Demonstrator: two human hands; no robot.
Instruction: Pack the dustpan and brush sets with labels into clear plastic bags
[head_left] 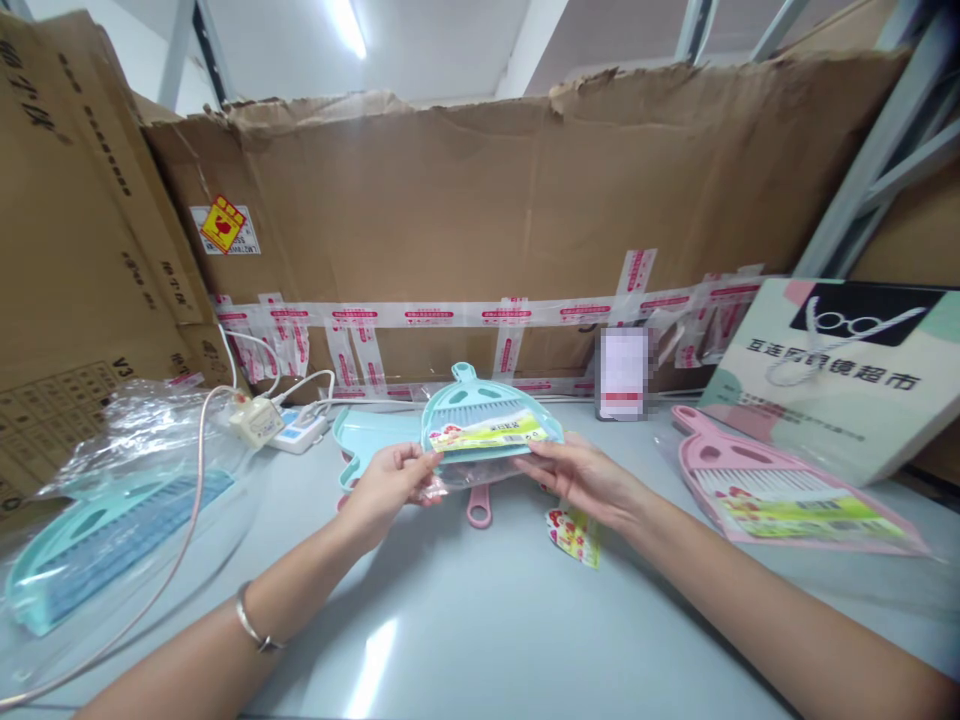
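Note:
Between my hands, a little above the table, is a light-blue dustpan and brush set [491,405] in a clear plastic bag, with a yellow-green label across its lower part. My left hand [394,480] pinches the bag's lower left edge. At the lower right corner, my right hand [574,475] grips the set between thumb and fingers. Behind and below it lie another light-blue dustpan [367,435] and a pink handle [479,506] with a hole in its end. A loose printed label [574,537] rests on the table under my right hand.
A bagged pink dustpan set [795,480] lies at the right, before a printed box [840,380]. At the left are a bagged blue set [112,530], a cable [196,480] and a power strip [300,428]. A phone [622,373] leans against the cardboard wall [450,220].

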